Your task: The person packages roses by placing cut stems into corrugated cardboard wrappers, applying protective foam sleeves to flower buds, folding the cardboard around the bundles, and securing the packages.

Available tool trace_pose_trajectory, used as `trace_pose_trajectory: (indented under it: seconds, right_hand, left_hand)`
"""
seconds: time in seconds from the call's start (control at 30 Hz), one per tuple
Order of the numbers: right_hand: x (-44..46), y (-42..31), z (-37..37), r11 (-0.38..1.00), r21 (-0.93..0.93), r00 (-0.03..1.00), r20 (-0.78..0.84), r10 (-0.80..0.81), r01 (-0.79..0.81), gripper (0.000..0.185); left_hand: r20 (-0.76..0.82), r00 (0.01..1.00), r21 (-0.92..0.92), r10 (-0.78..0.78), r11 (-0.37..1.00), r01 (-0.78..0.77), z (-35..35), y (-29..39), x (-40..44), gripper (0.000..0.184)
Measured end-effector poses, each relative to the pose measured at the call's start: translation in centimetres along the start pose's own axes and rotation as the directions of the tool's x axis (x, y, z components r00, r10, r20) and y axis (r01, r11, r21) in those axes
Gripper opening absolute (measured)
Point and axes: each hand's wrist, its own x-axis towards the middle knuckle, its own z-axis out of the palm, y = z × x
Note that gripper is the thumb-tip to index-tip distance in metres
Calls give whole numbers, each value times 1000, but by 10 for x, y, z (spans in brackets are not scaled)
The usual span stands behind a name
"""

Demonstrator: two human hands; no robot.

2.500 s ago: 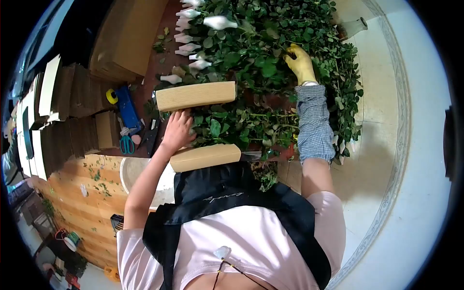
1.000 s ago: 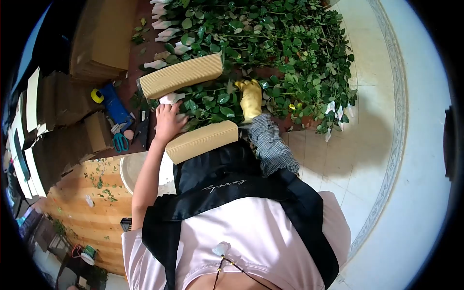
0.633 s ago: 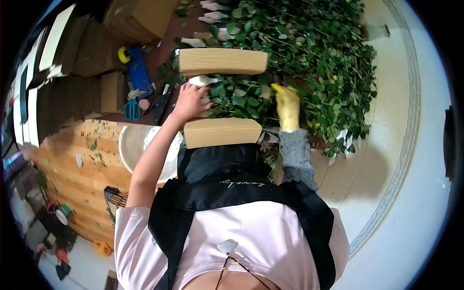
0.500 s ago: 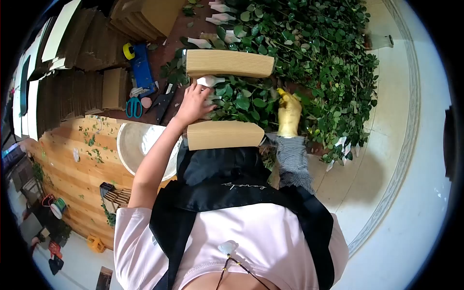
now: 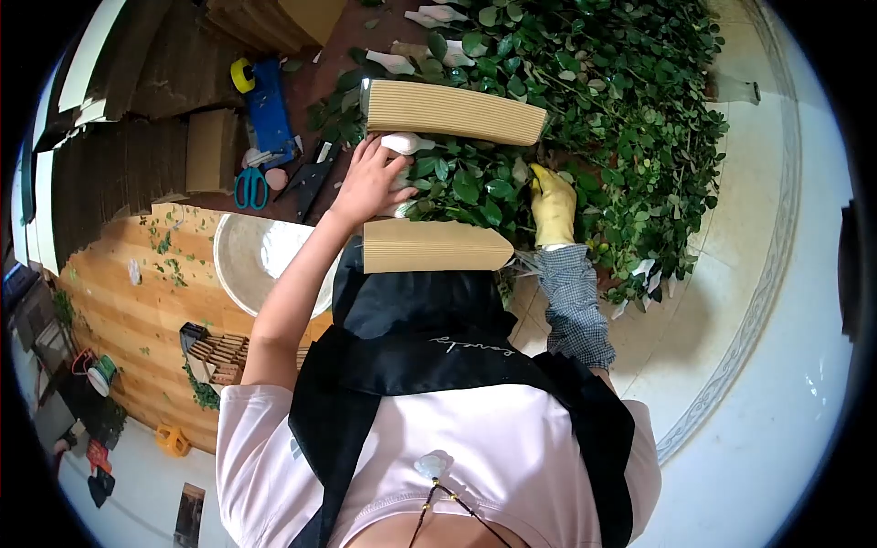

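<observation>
A bunch of leafy rose stems [image 5: 466,178] lies between two upturned flaps of corrugated cardboard, the far flap [image 5: 457,111] and the near flap [image 5: 437,247]. White-wrapped flower heads [image 5: 406,143] are at its left end. My bare left hand [image 5: 370,181] rests on these heads with fingers spread. My right hand [image 5: 554,205], in a yellow glove, is at the right end of the bunch, its fingers curled round the stems; the palm side is hidden. The near flap stands close against the black apron [image 5: 411,315].
More leafy stems [image 5: 630,137] are heaped at the back and right. Blue-handled scissors [image 5: 250,188], a blue tape dispenser [image 5: 269,105] and cardboard stacks [image 5: 137,173] lie left. A white basin [image 5: 242,265] stands below the table edge.
The view has shifted slightly. My left hand's fingers have spread a little over the flower heads. My right hand stays at the stem end, its fingers a bit more curled.
</observation>
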Motion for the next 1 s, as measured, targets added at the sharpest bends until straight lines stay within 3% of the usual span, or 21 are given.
trace_pose_trajectory:
  seconds: [0.07,0.13,0.2,0.27,0.33,0.4,0.43,0.47,0.5,0.53,0.57,0.6,0.63,0.67,0.7,0.73,0.8,0.83,0.9,0.93,1.0]
  right_hand:
    - [0,8,26,992,-108,997,34,70,-66,26]
    - [-1,7,31,992,-93,995,57,85,-80,24]
    - [0,15,40,1000,-9,995,-99,-26,25,28]
    - [-2,6,14,994,71,995,68,76,-81,44]
    - [-6,-1,-21,996,-66,987,152,-55,66,55]
    - [-10,-30,-63,975,-189,955,292,-53,112,66]
    - [-15,-43,-74,985,-147,934,356,-35,93,66]
    - [-6,-76,-97,996,-21,833,551,-56,81,66]
    - [-3,-90,-102,906,327,784,472,-403,268,62]
    - [7,-115,-93,706,628,721,317,-617,328,57]
    - [17,-150,-102,623,749,668,346,-659,226,53]
    - [23,-162,-70,562,760,637,263,-725,326,49]
    - [28,-168,-43,718,585,558,475,-681,377,46]
    - [29,-172,-21,787,261,487,666,-566,559,44]
    - [33,-187,12,832,-89,450,870,-203,547,25]
    - [37,-188,22,651,-108,337,911,-238,751,19]
    - [38,-179,29,624,-42,344,862,-372,780,19]
    - [34,-171,37,622,-45,340,867,-365,782,19]
    - [32,-157,48,728,-13,511,721,-468,685,21]
    - [38,-159,34,754,52,490,731,-475,654,20]
    - [30,-144,47,802,144,566,637,-523,580,20]
  left_hand:
    - [-8,1000,-16,-5,1000,4,-1,2,1,52]
    - [34,998,-131,-46,990,50,-12,5,1,48]
    - [-32,997,-129,-66,990,61,-18,3,-6,45]
    - [-126,984,-183,-123,978,99,-38,5,-15,40]
    - [-165,941,-266,-295,932,245,-50,3,-33,27]
    - [-67,845,-392,-531,792,467,-60,5,-52,19]
    - [52,763,-486,-644,651,583,-57,3,-61,32]
    - [53,761,-484,-647,650,586,-53,4,-64,32]
    - [189,722,-524,-665,554,647,-49,4,-64,37]
    - [323,675,-546,-664,452,706,-47,4,-63,42]
    - [379,675,-535,-633,445,718,-48,10,-56,50]
    - [487,649,-389,-585,520,760,-41,7,-51,50]
    - [491,696,-325,-523,631,704,-39,8,-45,51]
    - [506,734,-259,-453,732,631,-37,12,-41,52]
    - [568,695,-178,-440,759,626,-40,13,-36,54]
    - [565,698,-177,-439,762,622,-41,10,-33,54]
    - [621,664,-138,-417,776,616,-37,8,-29,46]
    - [623,664,-147,-413,772,618,-35,9,-31,46]
    - [474,778,-314,-413,746,587,-29,8,-36,40]
    - [347,842,-420,-413,734,533,-22,12,-42,31]
    - [367,860,-672,-354,538,509,-8,4,-53,25]
